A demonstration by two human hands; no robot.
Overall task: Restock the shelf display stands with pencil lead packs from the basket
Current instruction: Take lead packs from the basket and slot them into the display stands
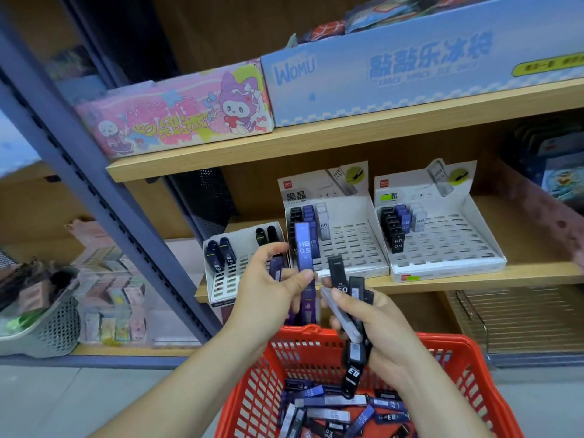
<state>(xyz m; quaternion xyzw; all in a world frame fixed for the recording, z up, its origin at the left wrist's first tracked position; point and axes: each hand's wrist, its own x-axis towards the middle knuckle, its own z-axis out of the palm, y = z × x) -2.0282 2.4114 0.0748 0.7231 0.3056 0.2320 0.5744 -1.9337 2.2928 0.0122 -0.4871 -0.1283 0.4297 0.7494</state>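
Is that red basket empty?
No, the red basket holds many loose pencil lead packs scattered across its bottom.

Middle shelf (442,284), wood, carries in a row: left display stand (221,284), centre display stand (357,248), right display stand (458,245). Upper shelf (347,134): pink carton (177,118) touching blue carton (410,77).

Red mesh basket (448,340) at btm, loose purple/black/grey lead packs (335,409) heaped inside. Purple HB 0.5 pack (304,245) upright, pinched in left hand (268,289). Right hand (376,320) grips black + grey bunch (339,276). 3 white slotted stands on shelf: left stand (221,282), mid stand (357,248), right stand (448,245), each w/ few upright packs toward back.
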